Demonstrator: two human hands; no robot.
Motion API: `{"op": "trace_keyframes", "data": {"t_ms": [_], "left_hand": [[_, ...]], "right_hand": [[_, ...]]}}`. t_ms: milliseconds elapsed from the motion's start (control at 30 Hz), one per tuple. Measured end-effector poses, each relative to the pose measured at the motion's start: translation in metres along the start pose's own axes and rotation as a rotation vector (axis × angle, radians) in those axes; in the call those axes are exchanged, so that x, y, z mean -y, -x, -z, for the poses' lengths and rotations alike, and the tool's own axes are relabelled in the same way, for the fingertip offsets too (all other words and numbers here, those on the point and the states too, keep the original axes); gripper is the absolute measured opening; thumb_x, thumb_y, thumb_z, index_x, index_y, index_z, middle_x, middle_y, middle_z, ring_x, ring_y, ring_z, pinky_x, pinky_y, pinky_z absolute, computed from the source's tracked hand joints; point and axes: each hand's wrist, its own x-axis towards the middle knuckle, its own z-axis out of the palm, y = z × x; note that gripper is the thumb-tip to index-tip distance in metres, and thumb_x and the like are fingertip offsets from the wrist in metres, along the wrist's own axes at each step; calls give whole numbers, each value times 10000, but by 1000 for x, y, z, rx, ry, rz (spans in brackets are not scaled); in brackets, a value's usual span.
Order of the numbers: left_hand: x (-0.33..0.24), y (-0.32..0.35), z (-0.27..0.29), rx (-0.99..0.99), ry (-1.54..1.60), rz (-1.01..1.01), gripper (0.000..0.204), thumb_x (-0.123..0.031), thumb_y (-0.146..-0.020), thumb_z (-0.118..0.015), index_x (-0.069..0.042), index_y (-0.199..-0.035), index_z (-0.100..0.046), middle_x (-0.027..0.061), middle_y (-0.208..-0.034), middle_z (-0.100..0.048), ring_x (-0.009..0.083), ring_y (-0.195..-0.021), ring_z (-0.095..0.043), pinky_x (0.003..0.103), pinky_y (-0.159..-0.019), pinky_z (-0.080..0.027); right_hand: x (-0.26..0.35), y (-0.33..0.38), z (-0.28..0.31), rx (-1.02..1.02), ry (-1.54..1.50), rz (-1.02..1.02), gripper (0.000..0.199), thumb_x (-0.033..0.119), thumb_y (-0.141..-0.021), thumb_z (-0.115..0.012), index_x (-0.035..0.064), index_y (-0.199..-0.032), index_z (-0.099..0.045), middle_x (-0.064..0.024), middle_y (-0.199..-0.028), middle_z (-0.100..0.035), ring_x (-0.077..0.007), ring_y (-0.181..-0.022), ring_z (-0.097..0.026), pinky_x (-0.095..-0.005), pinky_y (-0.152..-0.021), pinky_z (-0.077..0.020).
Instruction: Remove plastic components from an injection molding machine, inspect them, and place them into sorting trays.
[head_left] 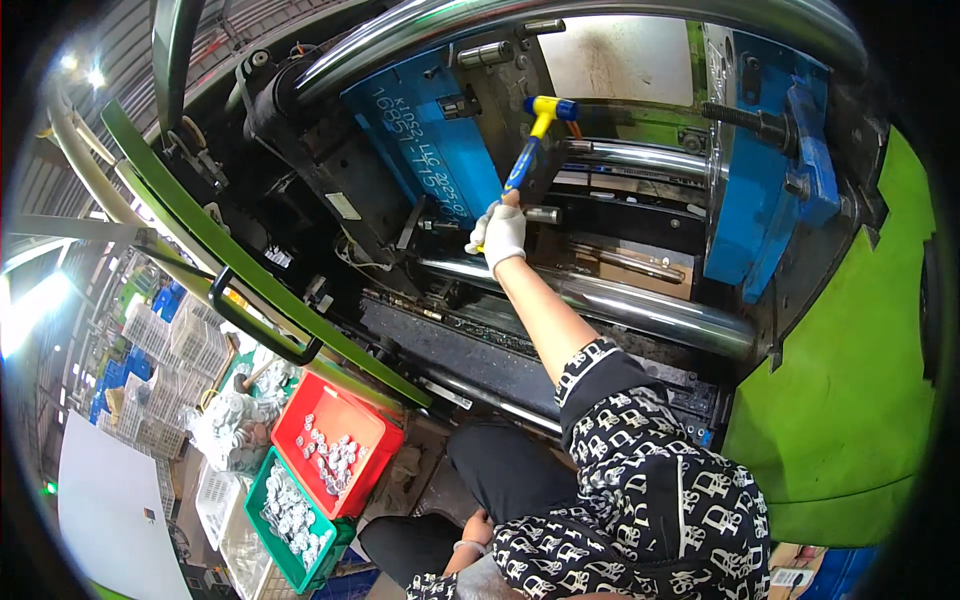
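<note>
My right hand (503,237), in a white glove, is closed around the handle of a mallet (523,163). The mallet's yellow-and-blue head points up and away, in front of the dark metal mould face on the machine's left side. Blue mould plates (415,130) with white handwriting are fixed beside that face. Low in the picture, my left hand (477,530) is bare and lies by my leg, with a pale band at the wrist. Its fingers are mostly hidden.
Polished tie bars (640,310) cross the machine below my right arm. Another blue mould half (750,190) with a threaded bolt stands at the right. A green door with a black handle (262,320) is at left. Red (370,460) and green (262,540) bins hold small pale parts.
</note>
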Motion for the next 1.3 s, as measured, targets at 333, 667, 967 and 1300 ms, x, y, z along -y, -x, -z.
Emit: {"op": "trace_keyframes", "data": {"t_ms": [333, 667, 967, 1300], "left_hand": [[-29, 15, 10, 79, -52, 26, 316, -157, -779, -488, -22, -1054, -566, 253, -949, -604, 385, -932, -576, 422, -798, -450], [-3, 2, -6, 85, -172, -29, 287, -124, -768, -465, -14, -1014, -565, 266, -925, -601, 397, -901, -580, 439, -782, -455], [-1, 0, -6, 39, -61, -56, 287, -178, -772, -503, -14, -995, -576, 260, -924, -603, 398, -902, -577, 434, -777, -454], [-12, 5, -2, 108, -54, -74, 362, -252, -754, -566, -13, -1027, -585, 265, -964, -594, 397, -946, -565, 429, -804, -447]], "right_hand": [[17, 0, 36, -103, -379, 653, 591, 683, -797, -377, 98, -722, -422, -58, -427, -426, -205, -333, -443, -348, -348, -422], [10, 8, 47, -64, -289, 78, 448, 548, -901, -320, 138, -735, -387, -32, -427, -364, -178, -313, -368, -324, -304, -301], [-9, 16, 16, -80, -207, -161, 478, 541, -904, -313, 143, -647, -379, -40, -422, -376, -198, -313, -373, -355, -298, -318], [-4, 24, 32, -239, -426, 387, 463, 575, -883, -326, 141, -751, -417, -45, -449, -400, -209, -359, -399, -364, -350, -345]]}}
